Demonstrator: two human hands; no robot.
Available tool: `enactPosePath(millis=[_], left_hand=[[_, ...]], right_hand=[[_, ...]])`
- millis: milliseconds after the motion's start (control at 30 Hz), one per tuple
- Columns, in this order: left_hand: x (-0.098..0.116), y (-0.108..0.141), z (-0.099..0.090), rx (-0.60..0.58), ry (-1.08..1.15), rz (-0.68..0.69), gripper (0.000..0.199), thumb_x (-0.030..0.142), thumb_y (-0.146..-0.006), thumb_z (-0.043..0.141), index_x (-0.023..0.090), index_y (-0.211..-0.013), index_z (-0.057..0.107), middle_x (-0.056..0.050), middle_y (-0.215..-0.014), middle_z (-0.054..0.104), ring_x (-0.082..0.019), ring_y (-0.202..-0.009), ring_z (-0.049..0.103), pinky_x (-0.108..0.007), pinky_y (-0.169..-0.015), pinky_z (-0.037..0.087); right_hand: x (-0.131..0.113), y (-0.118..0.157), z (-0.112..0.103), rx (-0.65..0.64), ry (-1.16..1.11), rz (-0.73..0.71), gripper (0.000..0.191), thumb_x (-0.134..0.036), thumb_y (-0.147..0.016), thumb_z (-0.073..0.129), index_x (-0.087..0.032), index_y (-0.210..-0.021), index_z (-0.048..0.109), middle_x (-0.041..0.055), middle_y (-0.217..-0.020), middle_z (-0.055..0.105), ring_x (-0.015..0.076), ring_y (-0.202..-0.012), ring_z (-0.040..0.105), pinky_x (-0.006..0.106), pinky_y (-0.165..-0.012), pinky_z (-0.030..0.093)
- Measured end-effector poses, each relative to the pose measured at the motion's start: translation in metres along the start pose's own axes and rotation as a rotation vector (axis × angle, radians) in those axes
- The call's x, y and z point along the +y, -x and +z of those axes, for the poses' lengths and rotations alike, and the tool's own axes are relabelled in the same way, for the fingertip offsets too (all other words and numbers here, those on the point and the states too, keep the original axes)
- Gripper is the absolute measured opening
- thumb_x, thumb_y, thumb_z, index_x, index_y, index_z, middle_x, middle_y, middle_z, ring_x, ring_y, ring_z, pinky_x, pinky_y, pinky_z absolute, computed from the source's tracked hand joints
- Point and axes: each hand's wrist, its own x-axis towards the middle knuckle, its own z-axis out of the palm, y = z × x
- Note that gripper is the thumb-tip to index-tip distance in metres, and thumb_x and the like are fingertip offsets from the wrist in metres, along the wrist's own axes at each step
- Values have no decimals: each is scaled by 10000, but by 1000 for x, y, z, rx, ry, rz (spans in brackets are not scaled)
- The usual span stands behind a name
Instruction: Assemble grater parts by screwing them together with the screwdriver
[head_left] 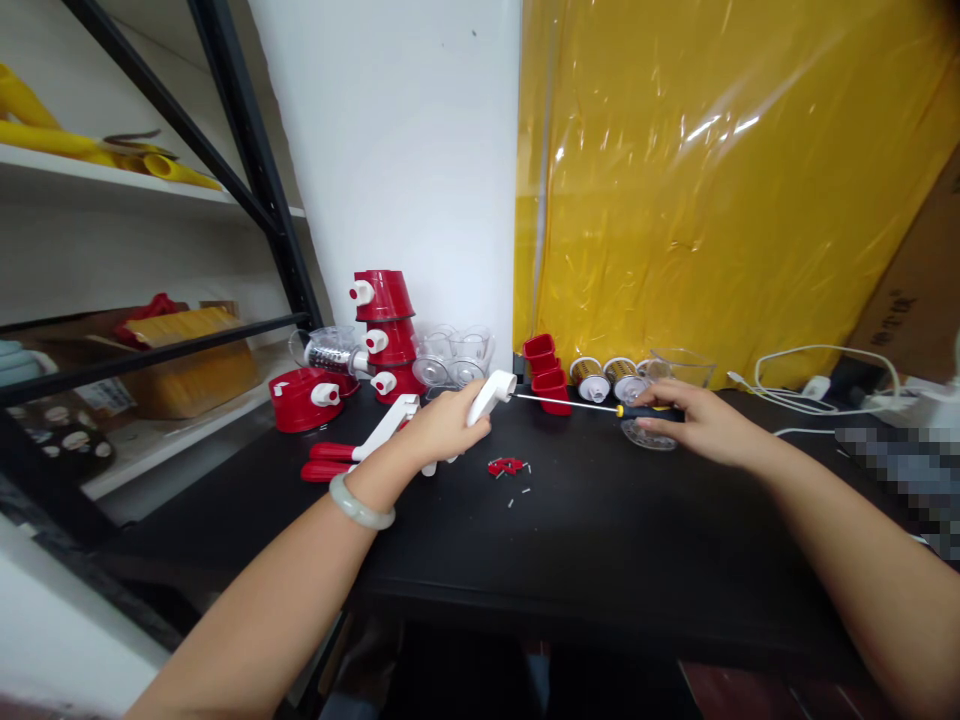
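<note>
My left hand (444, 428) is closed around a white crank handle (490, 394), its round socket end turned to the right. My right hand (694, 422) grips the dark handle of a long screwdriver (581, 403) lying almost level. The screwdriver's tip reaches the socket end; whether it touches a screw inside I cannot tell. Below, on the black table, lie a small heap of red plastic pieces (504, 466) and several loose screws (526, 490). Left of my left hand are more white crank handles with red grips (330, 460).
Red grater housings (386, 343) stand stacked at the back, with another red housing (300, 402) to their left. Clear plastic parts (454, 355), red hoppers (550, 385) and grater drums (590, 380) line the wall. A white cable (825, 403) lies at the right. Shelving (255, 130) rises at the left.
</note>
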Motion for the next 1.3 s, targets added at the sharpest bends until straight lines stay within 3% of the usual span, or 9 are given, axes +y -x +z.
enactPosePath(millis=[1300], left_hand=[[1, -1, 0, -5, -31, -37, 477, 345, -834, 494, 238, -1298, 469, -36, -791, 646, -199, -646, 596, -282, -566, 357]], right_hand=[[3, 0, 0, 3, -11, 3, 276, -462, -789, 645, -224, -921, 685, 76, -990, 708, 283, -929, 652, 440, -841, 493]])
